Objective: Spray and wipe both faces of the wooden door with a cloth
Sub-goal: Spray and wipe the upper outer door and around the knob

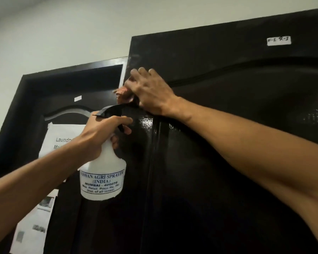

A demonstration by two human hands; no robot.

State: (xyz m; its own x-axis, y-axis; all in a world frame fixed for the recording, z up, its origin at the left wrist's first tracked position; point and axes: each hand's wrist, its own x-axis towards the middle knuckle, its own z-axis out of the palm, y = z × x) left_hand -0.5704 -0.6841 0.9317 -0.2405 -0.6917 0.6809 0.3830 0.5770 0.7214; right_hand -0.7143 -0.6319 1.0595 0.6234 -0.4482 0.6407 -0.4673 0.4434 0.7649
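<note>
Pressing a pinkish cloth (123,95) against the dark wooden door (246,85) near its eleven o'clock corner, the right hand (151,92) lies flat-fingered; at seven o'clock of it, the left hand (99,132) grips a white spray bottle (103,173).

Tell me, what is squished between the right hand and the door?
A pinkish cloth, pressed against the dark door under the right hand, as the head view shows.

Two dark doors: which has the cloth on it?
The near door on the right: the right hand presses the cloth on it; the far door carries paper notices.
</note>
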